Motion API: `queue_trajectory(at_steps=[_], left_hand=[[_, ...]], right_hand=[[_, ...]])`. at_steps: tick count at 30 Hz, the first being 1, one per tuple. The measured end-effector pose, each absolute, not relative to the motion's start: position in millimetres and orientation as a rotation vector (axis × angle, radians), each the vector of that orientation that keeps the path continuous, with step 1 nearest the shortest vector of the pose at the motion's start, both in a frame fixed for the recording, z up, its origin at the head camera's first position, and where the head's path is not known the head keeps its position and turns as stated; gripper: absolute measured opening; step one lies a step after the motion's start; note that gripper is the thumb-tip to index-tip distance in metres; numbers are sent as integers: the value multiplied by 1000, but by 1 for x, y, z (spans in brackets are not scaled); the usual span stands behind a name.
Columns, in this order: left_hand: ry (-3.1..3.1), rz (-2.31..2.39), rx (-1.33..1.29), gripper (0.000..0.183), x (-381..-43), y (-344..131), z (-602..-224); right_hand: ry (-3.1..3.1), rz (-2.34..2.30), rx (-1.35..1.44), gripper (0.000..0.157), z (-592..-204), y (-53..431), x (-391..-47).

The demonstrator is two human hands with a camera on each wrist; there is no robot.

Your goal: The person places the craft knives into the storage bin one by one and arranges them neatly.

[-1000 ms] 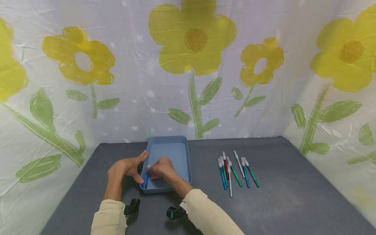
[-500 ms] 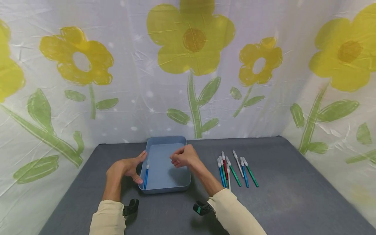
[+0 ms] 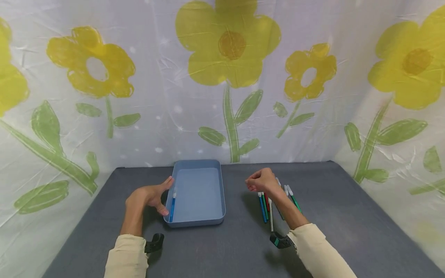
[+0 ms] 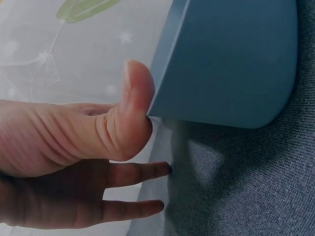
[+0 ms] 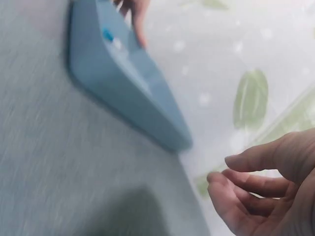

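Note:
A blue marker pen (image 3: 172,208) with a whitish cap lies along the left inner wall of a shallow blue-grey tray (image 3: 198,223). My left hand (image 3: 149,197) rests at the tray's left side, thumb touching the rim near the front corner. In the left wrist view that thumb (image 4: 135,108) meets the tray's edge while other fingers stretch out straight. Holding nothing, my right hand (image 3: 262,180) hovers over the upper ends of the loose pens, its fingers loosely bent. The right wrist view shows the fingertips (image 5: 216,179) close to the thumb with no pen there.
Several marker pens lie loosely grouped on the dark grey table (image 3: 222,255), among them a blue pen (image 3: 262,208), a white-grey pen (image 3: 271,218) and a green pen (image 3: 295,201). The right hand and forearm partly cover them. A flowered curtain (image 3: 167,116) hangs behind the table.
My right hand let go of the blue pen in the tray, rose, and moved right to above the loose pens. The left hand has stayed at the tray's left side.

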State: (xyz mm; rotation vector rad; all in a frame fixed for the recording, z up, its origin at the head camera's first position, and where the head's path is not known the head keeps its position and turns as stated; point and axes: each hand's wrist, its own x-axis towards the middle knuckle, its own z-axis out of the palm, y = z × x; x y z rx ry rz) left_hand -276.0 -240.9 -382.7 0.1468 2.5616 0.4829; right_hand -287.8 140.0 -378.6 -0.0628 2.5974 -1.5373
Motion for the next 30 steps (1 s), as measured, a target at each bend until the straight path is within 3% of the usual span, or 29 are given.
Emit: queue_trajectory(at_steps=[8, 13, 19, 30], left_hand=[[2567, 472, 126, 138, -277, -240, -386], [2560, 490, 118, 138, -277, -241, -385], [2549, 490, 140, 137, -277, -241, -384], [2558, 486, 140, 138, -277, -241, -384]], right_hand=[[2736, -1303, -22, 17, -395, 172, -278], [2823, -1103, -26, 24, -401, 179, -279], [2841, -1037, -53, 9, -409, 178, -280], [2946, -816, -130, 18, -407, 167, -281]])
